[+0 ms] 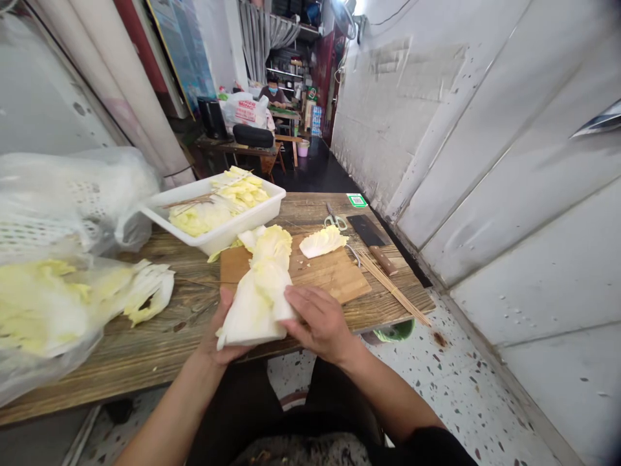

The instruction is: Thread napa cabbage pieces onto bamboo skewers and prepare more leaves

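Observation:
A stack of pale napa cabbage leaves lies lengthwise across the near end of a wooden cutting board. My left hand cups the white stem end from underneath, fingers curled around it. My right hand presses on the right side of the same stack, fingers closed against the leaves. A single loose cabbage leaf rests on the far part of the board.
A white tub of cut cabbage stands behind the board. A cleaver, scissors and bamboo skewers lie at the right on the wooden table. Bagged cabbage sits at left. A person sits far back.

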### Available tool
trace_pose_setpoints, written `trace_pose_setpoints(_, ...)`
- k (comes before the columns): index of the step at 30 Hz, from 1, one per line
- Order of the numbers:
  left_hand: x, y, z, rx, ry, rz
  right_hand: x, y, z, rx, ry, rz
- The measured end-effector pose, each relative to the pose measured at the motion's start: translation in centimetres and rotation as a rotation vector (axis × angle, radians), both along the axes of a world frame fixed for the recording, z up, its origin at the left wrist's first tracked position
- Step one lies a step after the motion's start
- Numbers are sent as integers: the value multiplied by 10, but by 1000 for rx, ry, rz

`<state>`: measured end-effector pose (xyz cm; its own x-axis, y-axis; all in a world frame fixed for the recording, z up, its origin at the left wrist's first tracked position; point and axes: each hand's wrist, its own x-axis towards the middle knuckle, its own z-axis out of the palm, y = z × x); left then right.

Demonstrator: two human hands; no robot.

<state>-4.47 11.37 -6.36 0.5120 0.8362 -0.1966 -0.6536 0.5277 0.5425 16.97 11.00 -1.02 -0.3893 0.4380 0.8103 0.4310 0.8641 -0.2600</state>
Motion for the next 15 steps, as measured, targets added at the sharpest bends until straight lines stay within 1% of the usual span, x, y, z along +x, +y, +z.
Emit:
trace_pose_setpoints(2,-2,1,1,1,-27,-75,5,9,5,83,25,-130)
trace_pose_setpoints(3,-3,1,2,0,-33,-117,9,16,8,81,58,-204)
trace_pose_setpoints(6,-5,1,1,-19,-29,-241,24,47,23,-8,168,-391)
trace_pose_setpoints(8,-5,0,2,-42,-14,-298,35,73,31,-28,204,-453)
trace_pose_setpoints(10,-4,-3,7,-71,11,-313,41,101,34,-50,185,-470)
trace_pose_setpoints(12,-1,-6,15,-104,40,-296,41,125,31,-94,118,-447)
trace_pose_setpoints(14,3,-9,22,-138,72,-273,34,141,25,-148,31,-395)
trace_pose_setpoints(15,4,-10,25,-153,88,-261,29,144,23,-176,-13,-363)
